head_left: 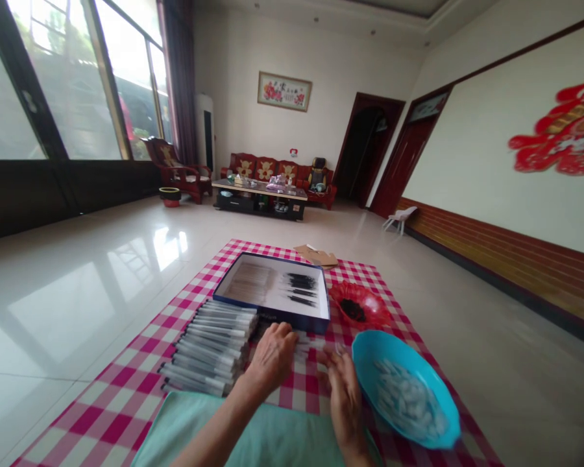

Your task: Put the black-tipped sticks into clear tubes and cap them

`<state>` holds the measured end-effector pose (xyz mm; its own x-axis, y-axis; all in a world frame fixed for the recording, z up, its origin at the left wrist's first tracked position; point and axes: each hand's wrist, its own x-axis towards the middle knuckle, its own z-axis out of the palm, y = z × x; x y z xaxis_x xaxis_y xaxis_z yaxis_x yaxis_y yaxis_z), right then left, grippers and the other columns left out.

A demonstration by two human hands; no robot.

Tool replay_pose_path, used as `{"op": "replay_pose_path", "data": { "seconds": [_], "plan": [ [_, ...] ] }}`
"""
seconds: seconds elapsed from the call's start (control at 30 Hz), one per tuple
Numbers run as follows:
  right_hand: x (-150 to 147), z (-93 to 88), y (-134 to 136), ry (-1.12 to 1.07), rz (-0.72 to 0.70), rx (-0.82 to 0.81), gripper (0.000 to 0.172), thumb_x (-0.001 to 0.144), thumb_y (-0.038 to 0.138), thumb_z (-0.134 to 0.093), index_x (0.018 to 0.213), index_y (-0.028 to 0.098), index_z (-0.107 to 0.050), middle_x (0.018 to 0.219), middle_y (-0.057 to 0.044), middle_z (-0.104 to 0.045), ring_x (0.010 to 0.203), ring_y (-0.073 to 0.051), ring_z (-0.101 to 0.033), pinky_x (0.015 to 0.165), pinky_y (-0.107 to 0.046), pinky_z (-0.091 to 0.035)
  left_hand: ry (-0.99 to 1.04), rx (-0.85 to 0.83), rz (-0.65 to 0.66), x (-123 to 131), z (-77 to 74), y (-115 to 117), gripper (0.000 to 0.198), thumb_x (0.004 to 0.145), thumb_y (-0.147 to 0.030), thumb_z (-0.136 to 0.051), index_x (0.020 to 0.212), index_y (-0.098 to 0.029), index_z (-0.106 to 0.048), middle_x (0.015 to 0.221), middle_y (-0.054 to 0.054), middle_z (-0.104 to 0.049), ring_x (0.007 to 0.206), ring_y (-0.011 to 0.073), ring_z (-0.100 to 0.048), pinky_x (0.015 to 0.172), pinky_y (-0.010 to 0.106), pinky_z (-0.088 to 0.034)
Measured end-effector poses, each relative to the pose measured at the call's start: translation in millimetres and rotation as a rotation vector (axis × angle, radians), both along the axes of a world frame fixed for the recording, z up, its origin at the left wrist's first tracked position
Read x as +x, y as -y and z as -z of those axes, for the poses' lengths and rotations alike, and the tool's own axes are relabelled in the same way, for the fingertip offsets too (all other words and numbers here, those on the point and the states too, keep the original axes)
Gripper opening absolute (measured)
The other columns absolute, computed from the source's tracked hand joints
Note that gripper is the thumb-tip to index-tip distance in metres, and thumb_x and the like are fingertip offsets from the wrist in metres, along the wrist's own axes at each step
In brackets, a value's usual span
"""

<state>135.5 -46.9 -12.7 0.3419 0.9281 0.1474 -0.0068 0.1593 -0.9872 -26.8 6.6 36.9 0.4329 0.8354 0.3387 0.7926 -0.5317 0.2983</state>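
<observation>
My left hand (274, 353) is by the front edge of a shallow blue-rimmed box (272, 307), its fingers curled down; what they hold, if anything, is hidden. To its left lies a stacked pile of clear pens (209, 350) with dark ends. My right hand (341, 386) is slightly blurred, fingers stretched and apart, beside a blue bowl (370, 389) of small whitish translucent pieces (409, 399), perhaps pen caps. Between both hands, a few similar clear pieces (304, 345) rest on the checked cloth. Inside the box are clear tubes (249, 280) and black refills (302, 283).
A red translucent dish (377, 308) with small dark pieces stands right of the box. Brown cardboard (316, 255) lies behind it. A green cloth (282, 431) covers the near edge of the pink checked tablecloth (126, 395). A low table (260, 194) and sofa stand far across the floor.
</observation>
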Motion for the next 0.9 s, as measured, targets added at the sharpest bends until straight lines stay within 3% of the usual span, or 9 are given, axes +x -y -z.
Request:
{"op": "replay_pose_path", "data": {
  "seconds": [0.17,0.4,0.63,0.9],
  "plan": [
    [0.0,3.4,-2.7,0.054,-0.051,-0.004,0.042,0.084,0.045,-0.051,0.118,0.021,-0.054,0.116,-0.009,-0.063,0.100,-0.024,-0.062,0.084,-0.036,-0.051,-0.179,-0.070,-0.010,-15.9,12.3,8.3,0.024,0.087,-0.014,-0.043,0.078,-0.019,-0.065,0.093,0.007,-0.059,0.092,0.0227,-0.051,0.079,0.035,-0.041],
    [-5.2,2.0,-2.1,0.040,-0.069,0.016,0.040,0.080,0.045,-0.056,0.110,0.020,-0.060,0.107,-0.008,-0.068,0.094,-0.023,-0.065,0.083,-0.034,-0.052,-0.230,-0.065,-0.078,-14.7,25.1,12.2,0.019,0.088,-0.016,-0.045,0.087,-0.020,-0.063,0.096,0.007,-0.058,0.095,0.0233,-0.048,0.081,0.036,-0.040],
    [-8.5,-1.4,-2.2,-0.017,-0.096,0.019,0.040,0.074,0.050,-0.063,0.101,0.021,-0.066,0.104,-0.007,-0.070,0.094,-0.025,-0.066,0.085,-0.035,-0.052,-0.279,-0.078,-0.160,-13.8,24.7,8.7,0.020,0.086,-0.013,-0.044,0.085,-0.020,-0.062,0.092,0.007,-0.059,0.090,0.0238,-0.050,0.075,0.034,-0.042],
    [-5.1,15.4,-9.8,-0.083,-0.131,0.006,0.045,0.072,0.053,-0.065,0.104,0.021,-0.065,0.105,-0.008,-0.071,0.099,-0.026,-0.065,0.087,-0.035,-0.052,-0.303,-0.098,-0.168,-14.4,24.9,5.0,0.019,0.084,-0.012,-0.045,0.088,-0.021,-0.061,0.093,0.007,-0.059,0.092,0.0249,-0.050,0.076,0.035,-0.042]
  ]
}}
